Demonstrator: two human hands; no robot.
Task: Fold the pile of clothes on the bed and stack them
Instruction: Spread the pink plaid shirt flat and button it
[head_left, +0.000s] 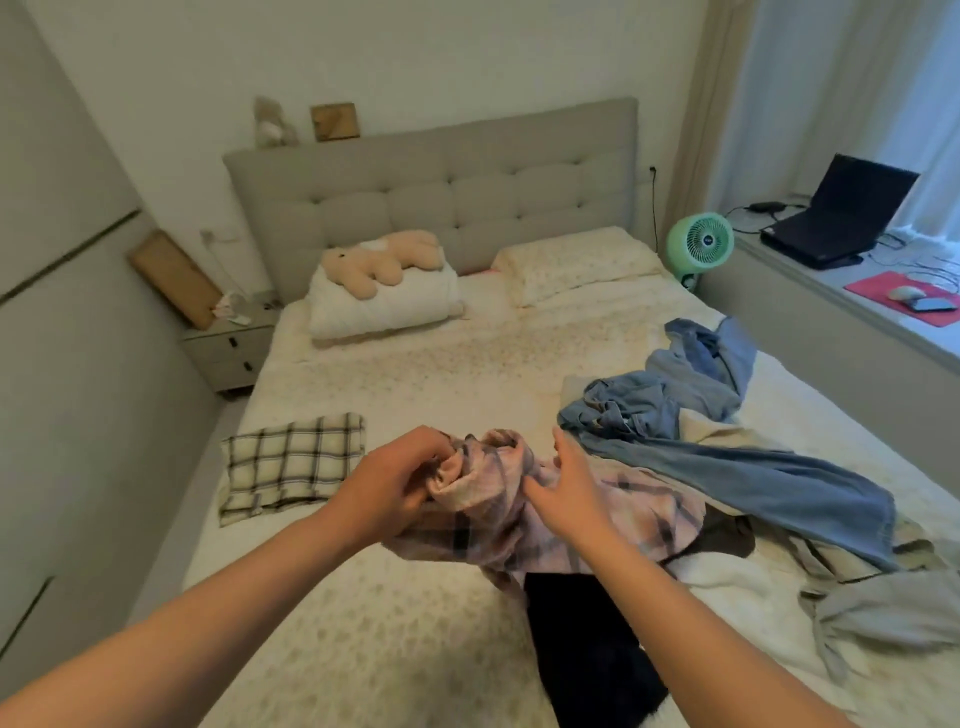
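My left hand (395, 480) pinches the bunched pink plaid shirt (519, 499), lifted over the bed (363, 623) by the pile; right hand (563, 486) open-fingered, touching it. Sorting-out step. Next: find the shoulders, spread flat. Folded checked piece (291, 462) lies left.

Pale plain walls, grey tufted headboard (431, 182), bed (395, 374) in a cream speckled sheet, small grey nightstand (228, 353) at its left, sheer curtains (841, 88) glowing with daylight on the right, long grey counter (831, 312) beneath them
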